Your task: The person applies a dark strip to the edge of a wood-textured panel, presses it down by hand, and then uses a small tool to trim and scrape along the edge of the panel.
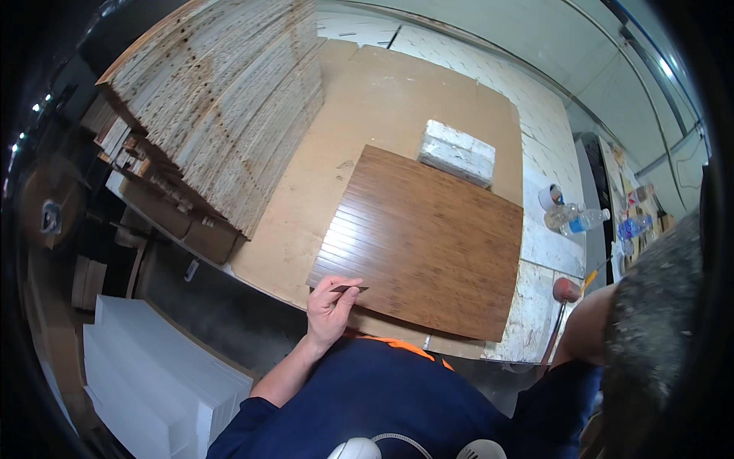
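My left hand (327, 312) is closed in a pinch on a thin, dark brown strip (352, 289). It is over the near left corner of a brown wood-grain panel (436, 245), whose left part shows evenly spaced lines and a glare of light. The panel lies flat on brown cardboard (390, 92). A block wrapped in silvery-white material (457, 153) rests against the panel's far edge. On the right, my bent right arm (585, 329) rises close to the camera, with a mottled grey covering (654, 306) beyond the bare skin. The right hand itself is out of the picture.
A tall stack of boards (222, 99) stands at the left. Plastic bottles (585, 220), a tape roll (549, 197) and a red-headed mallet (566, 291) are on the table's right side. White sheets (153, 375) are stacked low at the left.
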A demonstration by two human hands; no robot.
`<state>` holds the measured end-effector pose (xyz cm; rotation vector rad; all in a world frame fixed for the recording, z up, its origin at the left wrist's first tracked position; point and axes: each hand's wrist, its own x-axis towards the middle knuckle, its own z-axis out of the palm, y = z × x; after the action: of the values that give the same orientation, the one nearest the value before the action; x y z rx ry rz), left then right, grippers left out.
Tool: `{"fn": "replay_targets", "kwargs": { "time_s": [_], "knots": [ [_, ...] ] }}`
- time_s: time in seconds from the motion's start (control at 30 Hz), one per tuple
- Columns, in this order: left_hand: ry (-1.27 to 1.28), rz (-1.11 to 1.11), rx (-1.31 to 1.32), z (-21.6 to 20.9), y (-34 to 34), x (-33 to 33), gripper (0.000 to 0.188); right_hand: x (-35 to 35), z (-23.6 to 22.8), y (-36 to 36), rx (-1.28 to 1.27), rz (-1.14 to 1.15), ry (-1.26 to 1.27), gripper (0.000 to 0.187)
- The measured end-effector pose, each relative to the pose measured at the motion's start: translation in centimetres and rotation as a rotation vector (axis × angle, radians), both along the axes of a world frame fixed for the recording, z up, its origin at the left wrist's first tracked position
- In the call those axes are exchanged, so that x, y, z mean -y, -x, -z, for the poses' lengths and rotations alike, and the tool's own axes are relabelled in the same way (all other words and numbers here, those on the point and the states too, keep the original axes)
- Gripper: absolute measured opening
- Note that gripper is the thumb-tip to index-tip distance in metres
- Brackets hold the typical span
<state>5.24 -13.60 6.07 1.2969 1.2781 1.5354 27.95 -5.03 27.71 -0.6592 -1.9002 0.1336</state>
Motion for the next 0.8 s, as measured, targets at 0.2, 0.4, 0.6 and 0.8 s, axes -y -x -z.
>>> {"fn": "replay_targets", "kwargs": {
  "time_s": [0.2, 0.4, 0.6, 0.8],
  "knots": [
    [-0.168, 0.077, -0.243, -1.8, -2.3, -6.9, 0.004, -0.5, -4.6, -3.8, 0.077, 0.22, -0.139, 0.051],
    [0.015, 0.006, -0.285, 3.6, -1.7, 2.2, 0.05, 1.1, -3.4, -5.5, -0.025, 0.26, -0.058, 0.051],
    [-0.039, -0.056, -0.249, -0.3, -0.2, 2.5, 0.032, 1.5, -5.0, -5.6, -0.018, 0.338, -0.088, 0.052],
    [-0.132, -0.097, -0.179, 2.8, -1.3, 3.7, 0.016, 0.9, -2.8, -5.6, -0.003, 0.341, -0.127, 0.052]
  ]
}}
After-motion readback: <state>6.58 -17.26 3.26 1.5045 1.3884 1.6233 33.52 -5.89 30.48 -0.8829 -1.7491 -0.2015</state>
